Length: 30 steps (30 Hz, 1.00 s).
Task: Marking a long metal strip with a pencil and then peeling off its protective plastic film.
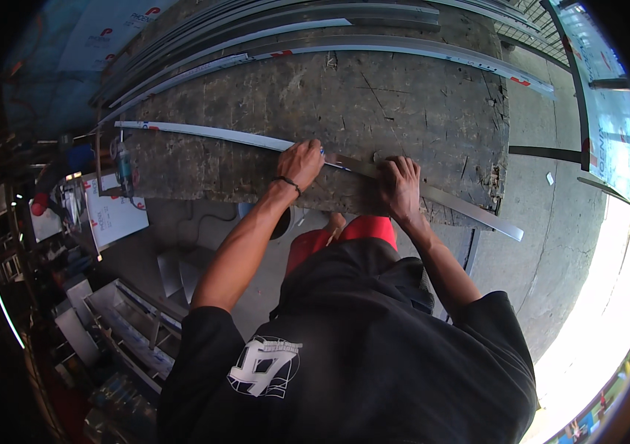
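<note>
A long, thin metal strip (pixel 478 213) lies slantwise along the near side of a worn wooden workbench (pixel 271 100). Its left part has a white film (pixel 211 133) with coloured marks, while the right part is bare metal and sticks out past the bench's near edge. My left hand (pixel 302 164), with a dark band at the wrist, is closed on the strip near its middle; a bit of white and blue shows at the fingertips. To its right, my right hand (pixel 401 185) has its fingers bent over the bare metal. The undersides of both hands are hidden.
Several long metal profiles (pixel 374 46) lie across the bench's far side. A teal power tool (pixel 124 170) hangs at the left end. Below stand a white panel (pixel 115 211) and a dark bucket (pixel 282 224). Blue-filmed sheeting (pixel 611 89) rises on the right.
</note>
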Each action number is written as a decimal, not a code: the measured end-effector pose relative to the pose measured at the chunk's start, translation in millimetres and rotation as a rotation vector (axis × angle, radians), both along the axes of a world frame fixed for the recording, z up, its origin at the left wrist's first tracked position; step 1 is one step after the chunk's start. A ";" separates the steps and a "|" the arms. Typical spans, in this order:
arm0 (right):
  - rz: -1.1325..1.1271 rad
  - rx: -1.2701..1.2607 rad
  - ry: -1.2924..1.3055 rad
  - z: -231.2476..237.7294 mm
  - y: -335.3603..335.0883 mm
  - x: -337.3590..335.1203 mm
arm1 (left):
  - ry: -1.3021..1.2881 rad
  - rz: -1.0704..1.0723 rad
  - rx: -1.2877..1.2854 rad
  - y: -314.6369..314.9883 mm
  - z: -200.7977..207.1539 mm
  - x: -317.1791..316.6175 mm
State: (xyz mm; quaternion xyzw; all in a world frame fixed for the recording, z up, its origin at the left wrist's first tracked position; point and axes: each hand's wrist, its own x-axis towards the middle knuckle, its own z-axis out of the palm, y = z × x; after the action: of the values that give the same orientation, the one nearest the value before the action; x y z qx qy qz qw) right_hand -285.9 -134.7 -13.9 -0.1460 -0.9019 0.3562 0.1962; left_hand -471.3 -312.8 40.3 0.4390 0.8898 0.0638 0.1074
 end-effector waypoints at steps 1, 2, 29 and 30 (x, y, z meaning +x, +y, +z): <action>0.000 0.004 -0.004 -1.8 -0.1 0.5 | -0.048 0.062 0.035 -1.3 0.6 -1.6; 0.000 0.009 -0.008 -3.7 0.2 1.1 | -0.096 0.124 0.070 -2.5 0.8 -2.9; -0.001 0.006 0.017 0.7 -1.3 0.0 | -0.129 0.076 0.186 -20.4 -12.8 -8.3; 0.002 0.006 0.018 0.7 -1.3 -0.7 | -0.128 0.078 0.187 -21.7 -12.9 -6.4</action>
State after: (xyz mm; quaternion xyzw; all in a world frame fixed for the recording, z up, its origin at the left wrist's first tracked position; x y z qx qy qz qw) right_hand -286.6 -136.0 -13.2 -0.1413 -0.9014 0.3547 0.2044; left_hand -477.7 -334.6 27.4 0.4071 0.8877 0.1787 0.1199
